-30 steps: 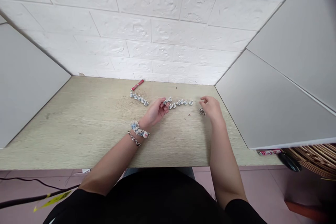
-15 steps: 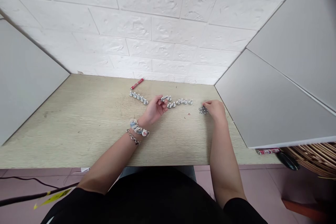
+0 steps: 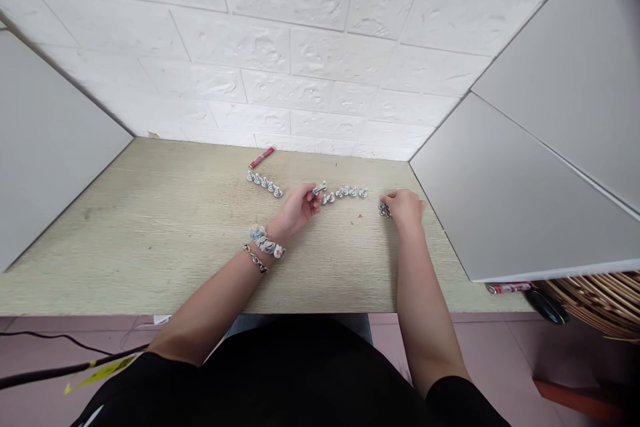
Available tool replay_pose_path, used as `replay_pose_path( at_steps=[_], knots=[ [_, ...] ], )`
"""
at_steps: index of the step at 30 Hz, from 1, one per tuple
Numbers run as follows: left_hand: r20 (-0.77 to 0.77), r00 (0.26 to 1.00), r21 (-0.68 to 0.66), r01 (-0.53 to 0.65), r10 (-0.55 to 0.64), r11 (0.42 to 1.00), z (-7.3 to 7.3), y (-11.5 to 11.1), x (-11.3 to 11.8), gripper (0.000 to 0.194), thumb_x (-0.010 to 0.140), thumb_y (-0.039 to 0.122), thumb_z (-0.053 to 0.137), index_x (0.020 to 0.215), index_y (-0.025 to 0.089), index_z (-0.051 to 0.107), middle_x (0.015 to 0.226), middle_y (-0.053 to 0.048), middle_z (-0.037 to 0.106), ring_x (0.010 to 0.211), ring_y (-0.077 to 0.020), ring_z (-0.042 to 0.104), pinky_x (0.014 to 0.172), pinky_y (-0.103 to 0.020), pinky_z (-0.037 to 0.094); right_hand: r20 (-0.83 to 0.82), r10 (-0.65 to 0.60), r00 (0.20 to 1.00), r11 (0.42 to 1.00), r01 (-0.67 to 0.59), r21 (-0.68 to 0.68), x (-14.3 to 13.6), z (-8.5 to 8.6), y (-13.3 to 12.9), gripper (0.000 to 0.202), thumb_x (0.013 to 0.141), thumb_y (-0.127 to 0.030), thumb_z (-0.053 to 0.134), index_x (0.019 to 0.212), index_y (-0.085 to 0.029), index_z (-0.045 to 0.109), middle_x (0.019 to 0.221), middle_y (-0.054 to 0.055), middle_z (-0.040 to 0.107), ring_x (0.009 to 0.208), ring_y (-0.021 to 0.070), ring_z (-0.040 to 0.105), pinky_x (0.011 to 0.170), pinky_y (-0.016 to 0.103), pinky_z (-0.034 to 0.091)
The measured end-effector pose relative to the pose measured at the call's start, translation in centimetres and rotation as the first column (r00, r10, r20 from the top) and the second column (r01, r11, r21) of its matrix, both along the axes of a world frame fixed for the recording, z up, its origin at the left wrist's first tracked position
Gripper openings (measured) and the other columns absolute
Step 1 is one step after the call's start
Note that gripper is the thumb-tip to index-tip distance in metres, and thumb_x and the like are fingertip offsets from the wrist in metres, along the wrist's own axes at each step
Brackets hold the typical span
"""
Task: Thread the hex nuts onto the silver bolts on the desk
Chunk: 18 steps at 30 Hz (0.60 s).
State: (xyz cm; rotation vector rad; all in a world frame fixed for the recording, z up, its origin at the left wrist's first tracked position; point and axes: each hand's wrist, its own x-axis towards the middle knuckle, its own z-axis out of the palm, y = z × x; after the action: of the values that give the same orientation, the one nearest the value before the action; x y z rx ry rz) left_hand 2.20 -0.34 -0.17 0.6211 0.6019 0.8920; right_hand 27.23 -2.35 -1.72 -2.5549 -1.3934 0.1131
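Pinched between the thumb and fingers of my left hand (image 3: 299, 209) is a silver bolt (image 3: 319, 191), held above the table just left of the bolt row. My right hand (image 3: 406, 209) reaches down to a small pile of shiny metal nuts (image 3: 385, 210), its fingertips pressed together at the pile's upper edge; what they pinch is too small to make out. Between the hands, several silver bolts (image 3: 354, 192) stand head-down in an uneven row. Another slanting row of upright bolts (image 3: 265, 183) lies left of my left hand.
A red marker-like tube (image 3: 261, 158) lies near the white brick wall (image 3: 310, 103). Grey panels (image 3: 545, 193) border the wooden table (image 3: 165, 233) on both sides. At the right edge are another red tube (image 3: 510, 287), a dark oval object (image 3: 547, 307) and a wicker basket (image 3: 600, 303).
My left hand has shifted slightly right with the bolt, now partly covering the nearest standing bolts. My right hand has moved a little left over the nuts.
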Motion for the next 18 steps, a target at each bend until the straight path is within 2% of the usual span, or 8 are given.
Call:
replay_pose_path(
  at_steps=[7,13,16,18],
  knots=[
    [-0.016,1.0,0.033,0.018,-0.018,0.999,0.0,-0.1,0.0,0.031,0.068,0.029,0.059,0.05,0.016,0.037,0.064,0.0,0.054,0.05,-0.005,0.043,0.051,-0.02,0.036,-0.012,-0.097,0.995,0.995,0.098,0.028,0.0,-0.1,0.2,0.023,0.068,-0.039,0.056,0.073,-0.021,0.069,0.08,0.009,0.064,0.081,0.0224,0.057,0.08,0.039,0.03],
    [-0.048,0.999,0.075,0.021,-0.018,0.997,0.2,-0.2,0.1,0.031,0.069,0.029,0.058,0.05,0.016,0.038,0.062,0.0,0.053,0.049,-0.0053,0.042,0.051,-0.02,0.035,-0.004,-0.063,0.998,0.997,0.063,0.046,0.0,0.1,0.1,0.023,0.069,-0.038,0.055,0.071,-0.02,0.069,0.075,0.008,0.065,0.079,0.0233,0.057,0.082,0.041,0.029],
    [-0.062,0.998,0.097,0.026,-0.02,0.995,0.0,-0.2,0.2,0.031,0.07,0.03,0.057,0.05,0.016,0.039,0.062,-0.001,0.054,0.05,-0.0057,0.042,0.051,-0.02,0.035,-0.08,-0.015,0.997,0.983,0.029,0.183,-0.1,0.8,-0.1,0.025,0.068,-0.04,0.056,0.07,-0.018,0.067,0.073,0.008,0.065,0.076,0.0219,0.057,0.081,0.04,0.032],
    [-0.069,0.998,0.109,0.021,-0.013,0.994,-0.2,-0.1,0.1,0.031,0.07,0.03,0.058,0.049,0.016,0.039,0.062,-0.001,0.054,0.05,-0.0058,0.042,0.051,-0.021,0.035,-0.213,0.077,0.974,0.938,0.002,0.346,-0.9,1.3,-0.1,0.027,0.067,-0.041,0.057,0.07,-0.016,0.066,0.072,0.007,0.065,0.071,0.019,0.057,0.076,0.035,0.037]
  ],
)
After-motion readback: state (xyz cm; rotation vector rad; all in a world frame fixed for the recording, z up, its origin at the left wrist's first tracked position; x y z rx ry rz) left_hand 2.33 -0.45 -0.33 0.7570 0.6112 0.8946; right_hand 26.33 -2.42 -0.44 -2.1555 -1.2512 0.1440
